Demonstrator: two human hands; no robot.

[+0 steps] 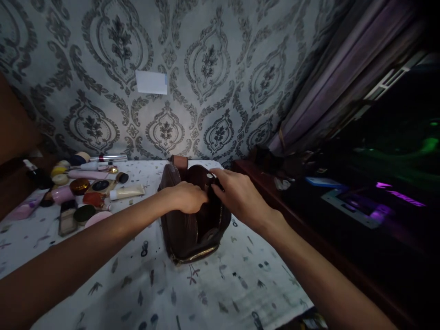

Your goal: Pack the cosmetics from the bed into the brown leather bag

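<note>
Left of the brown bag (192, 231), there's a heap of makeup pots and tubes (80, 192) on the table (220, 286). The bag itself stands upright on the printed cloth (144, 275). The person's left hand (187, 197) has its fingers curled tight over the bag's top edge, and the right hand (240, 195) pinches the same edge beside it, touching the left.

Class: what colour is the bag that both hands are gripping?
Dark brown bag, gold-toned zip; seen in the head view.
</note>
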